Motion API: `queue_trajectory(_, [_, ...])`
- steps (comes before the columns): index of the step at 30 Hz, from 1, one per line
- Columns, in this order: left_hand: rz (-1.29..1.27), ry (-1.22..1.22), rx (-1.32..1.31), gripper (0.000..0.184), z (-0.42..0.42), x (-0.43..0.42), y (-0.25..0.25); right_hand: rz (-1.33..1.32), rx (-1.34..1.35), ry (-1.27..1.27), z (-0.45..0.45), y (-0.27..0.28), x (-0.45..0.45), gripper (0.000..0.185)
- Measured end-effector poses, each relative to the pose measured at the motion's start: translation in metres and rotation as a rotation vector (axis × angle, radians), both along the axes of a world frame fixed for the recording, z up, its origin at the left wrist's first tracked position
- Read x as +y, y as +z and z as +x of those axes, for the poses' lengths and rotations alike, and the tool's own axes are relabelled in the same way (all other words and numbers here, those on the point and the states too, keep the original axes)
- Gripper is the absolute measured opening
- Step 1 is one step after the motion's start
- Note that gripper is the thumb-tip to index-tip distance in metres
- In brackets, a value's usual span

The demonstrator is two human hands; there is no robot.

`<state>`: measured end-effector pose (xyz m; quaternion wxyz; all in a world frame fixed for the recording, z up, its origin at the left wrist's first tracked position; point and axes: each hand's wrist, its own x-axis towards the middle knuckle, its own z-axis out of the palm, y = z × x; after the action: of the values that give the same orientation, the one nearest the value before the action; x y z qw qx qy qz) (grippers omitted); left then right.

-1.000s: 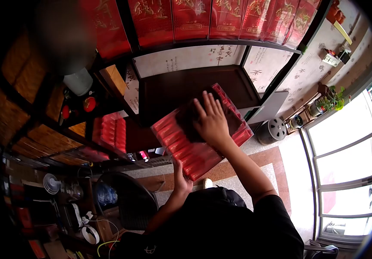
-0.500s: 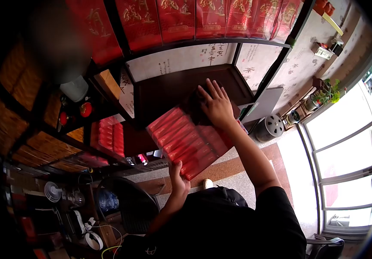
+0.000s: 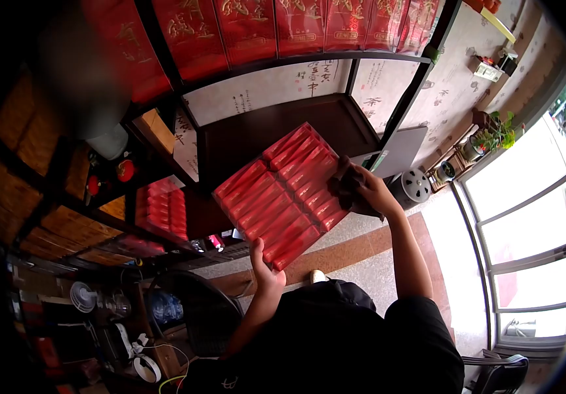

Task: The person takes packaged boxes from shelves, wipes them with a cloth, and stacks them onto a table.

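Note:
A clear-wrapped pack of red boxes [image 3: 283, 190] is held up tilted in front of the shelf, several small red boxes showing in rows. My left hand [image 3: 268, 270] grips its lower left corner, thumb on the near face and the other fingers hidden beneath. A dark brown cloth [image 3: 347, 187] is bunched in my right hand [image 3: 373, 194], at the pack's right edge. The cloth covers part of that edge, and whether it presses on the wrap is hard to see. Behind the pack lies the dark wooden shelf board [image 3: 230, 141].
Tall red gift boxes [image 3: 250, 29] line the upper shelf. Another wrapped red pack [image 3: 161, 209] sits on a lower shelf at left. A black chair [image 3: 194, 308] and a white fan [image 3: 83, 297] are lower left. A round metal bin [image 3: 415, 187] stands right, near the windows [image 3: 525, 230].
My right hand with the cloth has come down and right, from over the pack's upper part to its right edge. More of the pack's face now shows. My left hand keeps its grip.

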<state>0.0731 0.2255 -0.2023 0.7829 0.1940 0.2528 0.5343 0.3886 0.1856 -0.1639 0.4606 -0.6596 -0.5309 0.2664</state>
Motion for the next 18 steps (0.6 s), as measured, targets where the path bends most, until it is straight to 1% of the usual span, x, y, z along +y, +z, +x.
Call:
queue_trajectory(1, [-0.003, -0.004, 0.003, 0.058, 0.001, 0.000, 0.000, -0.003, 0.003, -0.004, -0.003, -0.012, -0.006, 0.053])
queue_trajectory(3, [-0.035, -0.032, 0.014, 0.056, 0.004, 0.000, 0.012, 0.272, 0.305, -0.192, -0.022, -0.028, -0.013, 0.050])
queue_trajectory(4, [-0.049, -0.043, 0.013, 0.054, 0.006, -0.001, 0.016, 0.406, 0.135, -0.432, -0.044, -0.036, -0.011, 0.046])
queue_trajectory(5, [-0.049, -0.051, 0.019, 0.054, 0.007, -0.003, 0.022, 0.506, 0.085, -0.616, -0.067, -0.029, -0.006, 0.047])
queue_trajectory(7, [-0.111, -0.149, -0.029, 0.057, 0.009, -0.007, 0.038, 0.814, -0.278, -0.794, -0.097, -0.029, 0.006, 0.044])
queue_trajectory(8, [-0.109, -0.154, -0.020, 0.057, 0.009, -0.010, 0.044, 0.794, -0.383, -0.755, -0.113, -0.025, 0.004, 0.045])
queue_trajectory(9, [-0.154, -0.171, -0.001, 0.060, 0.007, -0.012, 0.050, 0.851, -0.376, -0.670, -0.135, -0.029, 0.007, 0.045])
queue_trajectory(11, [-0.197, -0.202, 0.028, 0.063, 0.003, -0.009, 0.053, 0.899, -0.532, -0.475, -0.183, -0.042, 0.002, 0.043])
queue_trajectory(12, [-0.289, -0.473, -0.245, 0.067, -0.005, -0.002, 0.054, 0.935, -0.628, -0.375, -0.205, -0.061, -0.002, 0.040])
queue_trajectory(13, [-0.380, -0.737, -0.523, 0.074, -0.013, 0.005, 0.055, 0.925, -0.669, -0.192, -0.216, -0.076, -0.014, 0.039])
queue_trajectory(14, [-0.369, -0.769, -0.432, 0.077, -0.019, 0.008, 0.063, 0.906, -0.615, -0.184, -0.223, -0.071, -0.016, 0.040])
queue_trajectory(15, [-0.367, -0.774, -0.427, 0.077, -0.019, 0.006, 0.071, 0.908, -0.615, -0.191, -0.218, -0.067, -0.014, 0.040])
queue_trajectory(17, [-0.346, -0.641, -0.358, 0.077, -0.016, -0.002, 0.083, 0.975, -0.759, -0.152, -0.197, -0.060, -0.008, 0.040])
queue_trajectory(18, [-0.307, -0.486, -0.214, 0.073, -0.010, -0.002, 0.086, 0.965, -0.714, -0.207, -0.190, -0.060, -0.004, 0.040])
